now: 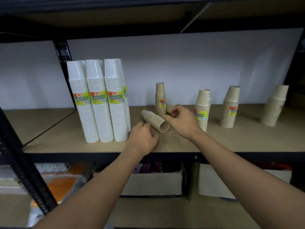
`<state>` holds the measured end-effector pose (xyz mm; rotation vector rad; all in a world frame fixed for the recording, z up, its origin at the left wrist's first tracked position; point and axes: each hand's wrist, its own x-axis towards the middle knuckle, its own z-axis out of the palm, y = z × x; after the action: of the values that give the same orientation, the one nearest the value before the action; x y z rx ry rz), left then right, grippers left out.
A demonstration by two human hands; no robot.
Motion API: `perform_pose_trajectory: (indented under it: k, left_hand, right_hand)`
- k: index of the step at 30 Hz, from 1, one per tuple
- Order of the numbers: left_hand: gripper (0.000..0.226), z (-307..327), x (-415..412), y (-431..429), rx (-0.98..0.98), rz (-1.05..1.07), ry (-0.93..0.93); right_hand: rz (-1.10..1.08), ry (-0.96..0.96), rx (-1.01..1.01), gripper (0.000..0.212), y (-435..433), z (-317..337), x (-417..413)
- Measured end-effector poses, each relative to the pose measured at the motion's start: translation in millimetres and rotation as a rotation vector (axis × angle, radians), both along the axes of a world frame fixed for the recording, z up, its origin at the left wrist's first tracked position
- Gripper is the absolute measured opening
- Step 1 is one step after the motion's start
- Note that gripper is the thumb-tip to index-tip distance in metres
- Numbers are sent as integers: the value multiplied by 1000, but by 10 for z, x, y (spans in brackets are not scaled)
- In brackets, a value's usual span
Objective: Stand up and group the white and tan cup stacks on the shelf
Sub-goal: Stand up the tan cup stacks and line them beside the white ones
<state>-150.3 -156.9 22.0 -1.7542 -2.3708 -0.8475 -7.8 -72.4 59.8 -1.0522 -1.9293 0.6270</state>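
Shelf (pixel 231 142): wide brown board, carries every stack; front edge near both forearms, so a rolling stack could drop off it to the boxes below
White cup stacks (pixel 99 103): tall, upright, pressed together at the left; already grouped, but tall and narrow, so likely to topple in a row if bumped by the left elbow or by a sliding tan stack
Tan cup stacks at right (pixel 230 108): three upright ones, well apart from each other, the far right one leaning a little; not yet grouped, may tip when pushed from the top instead of the base
Upright tan stack in the middle (pixel 160 100): stands just behind the lying ones, near the right hand; easy to knock over while lifting
Lying tan stack (pixel 155 120): on its side between both hands, open mouth toward the camera; round, so may roll, and the cups may slide apart if raised by one end only
Left hand (pixel 142 138): loosely curled, beside the lying stack, grasping nothing as far as visible
Right hand (pixel 179 117): fingers pinched on a second lying tan stack (pixel 170 107), mostly hidden; thin grip, could slip
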Motion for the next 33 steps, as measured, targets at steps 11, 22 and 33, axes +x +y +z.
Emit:
perform_pose_trajectory:
  k: [11,22,33]
  left_hand:
    - [34,-231,-140,162,14,21,-7]
    - [31,-218,-166,196,3,-12,41]
    - [31,-205,-161,163,21,-9,4]
  right_hand:
    - [8,-437,-162,75,414,-115,-647]
    - [3,-108,-210,61,309,-254,-480]
    - [-14,148,-147,70,253,-409,-396]
